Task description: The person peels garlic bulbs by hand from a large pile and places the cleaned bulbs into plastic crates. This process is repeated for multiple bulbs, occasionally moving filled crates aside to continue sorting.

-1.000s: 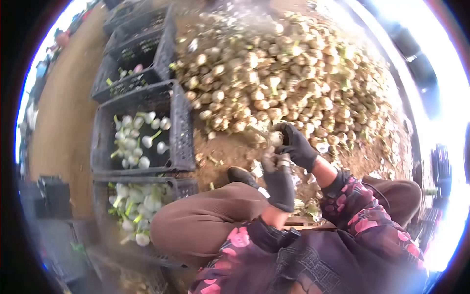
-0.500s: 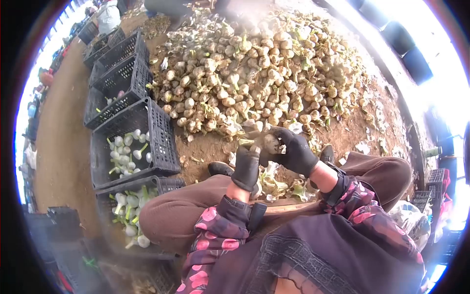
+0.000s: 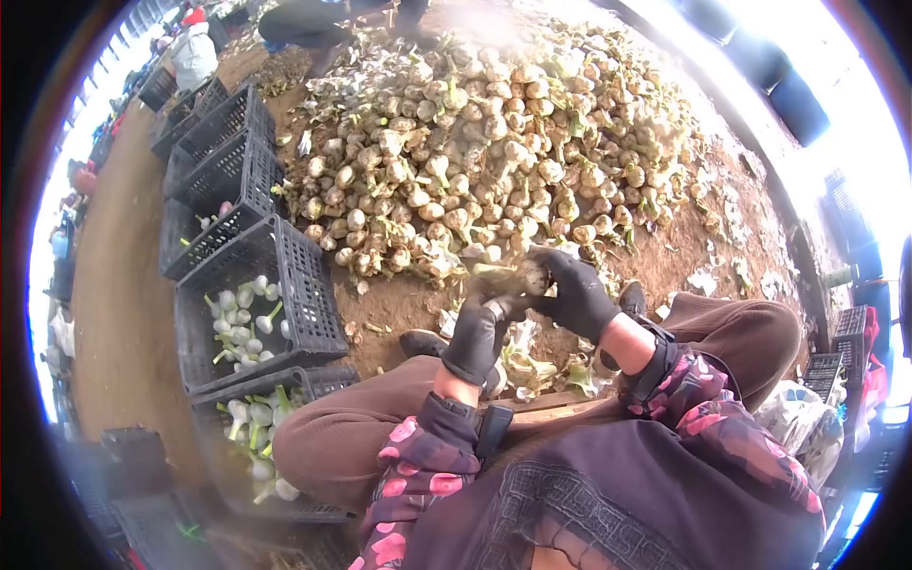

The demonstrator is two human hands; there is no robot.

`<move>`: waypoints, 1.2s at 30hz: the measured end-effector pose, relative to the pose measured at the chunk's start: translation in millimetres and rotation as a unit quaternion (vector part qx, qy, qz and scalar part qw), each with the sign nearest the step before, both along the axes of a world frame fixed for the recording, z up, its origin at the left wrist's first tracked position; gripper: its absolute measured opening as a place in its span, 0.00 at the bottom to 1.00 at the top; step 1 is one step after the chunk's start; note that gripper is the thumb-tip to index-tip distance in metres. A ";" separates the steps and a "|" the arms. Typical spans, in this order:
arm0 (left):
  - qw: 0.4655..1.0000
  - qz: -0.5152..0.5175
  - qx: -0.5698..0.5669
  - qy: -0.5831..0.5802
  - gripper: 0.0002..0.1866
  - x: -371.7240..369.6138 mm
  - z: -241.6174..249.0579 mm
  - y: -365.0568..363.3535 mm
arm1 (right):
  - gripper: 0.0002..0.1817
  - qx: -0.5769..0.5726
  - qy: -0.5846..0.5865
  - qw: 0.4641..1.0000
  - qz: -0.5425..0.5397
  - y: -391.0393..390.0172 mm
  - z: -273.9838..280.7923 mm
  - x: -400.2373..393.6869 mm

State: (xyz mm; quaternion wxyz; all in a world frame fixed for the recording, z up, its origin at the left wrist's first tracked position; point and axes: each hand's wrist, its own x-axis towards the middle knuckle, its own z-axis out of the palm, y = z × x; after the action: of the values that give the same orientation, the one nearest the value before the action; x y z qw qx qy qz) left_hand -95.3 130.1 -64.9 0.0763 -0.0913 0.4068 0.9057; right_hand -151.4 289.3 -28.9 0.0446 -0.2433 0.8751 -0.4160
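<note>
Between my gloved hands is a dirty garlic bulb (image 3: pixel 532 277), its stem lying toward the left. My right hand (image 3: pixel 577 296) is closed round the bulb's right side, fingers curled over the top. My left hand (image 3: pixel 478 334) is closed under the stem end, thumb near the bulb; part of its grip is hidden. Below the hands, loose peeled leaves and skins (image 3: pixel 525 366) lie between my legs. In front spreads a large heap of unpeeled garlic (image 3: pixel 456 161) on the soil.
A row of black crates stands along my left. One crate (image 3: pixel 318 299) holds clean white garlic bulbs (image 3: pixel 244 318); the nearer crate (image 3: pixel 328 380) holds bulbs with green stems (image 3: pixel 252 418). Another person (image 3: pixel 195 55) is at the far left. A plastic bag (image 3: pixel 803 427) lies at my right.
The bulb has turned in my hands, with more of its stem showing on the left. My left hand sits slightly lower. The whole view has shifted a little.
</note>
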 end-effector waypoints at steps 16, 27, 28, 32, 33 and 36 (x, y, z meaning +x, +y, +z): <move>0.998 -0.042 0.055 0.011 0.21 -3.6 -11.4 -7.2 | 0.27 -0.024 -0.098 0.995 -0.027 -4.3 -8.1 -1.2; 0.986 0.019 -0.166 -0.021 0.11 -5.9 -29.1 -4.9 | 0.30 0.052 0.195 0.977 0.068 -12.4 -18.8 11.9; 0.989 0.034 -0.145 0.001 0.15 -4.7 -28.5 -3.2 | 0.29 0.050 0.209 0.975 0.059 -12.7 -16.1 12.2; 0.983 0.098 -0.155 0.007 0.18 -5.9 -9.4 0.6 | 0.24 -0.321 -0.273 0.907 0.021 -16.0 -19.2 8.8; 0.994 0.079 -0.079 -0.002 0.20 -5.1 -14.8 -1.2 | 0.23 -0.322 -0.364 0.874 -0.002 -8.3 -15.8 5.0; 0.998 0.047 -0.048 0.008 0.22 -5.2 -6.5 -1.5 | 0.19 -0.410 -0.508 0.757 -0.003 0.2 -29.6 -2.2</move>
State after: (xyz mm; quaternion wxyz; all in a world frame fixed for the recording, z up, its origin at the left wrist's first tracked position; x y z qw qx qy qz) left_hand -100.5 128.6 -71.4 0.0260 -0.1066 0.4458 0.8884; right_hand -153.6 289.5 -58.5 0.3774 0.0115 0.4701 -0.7978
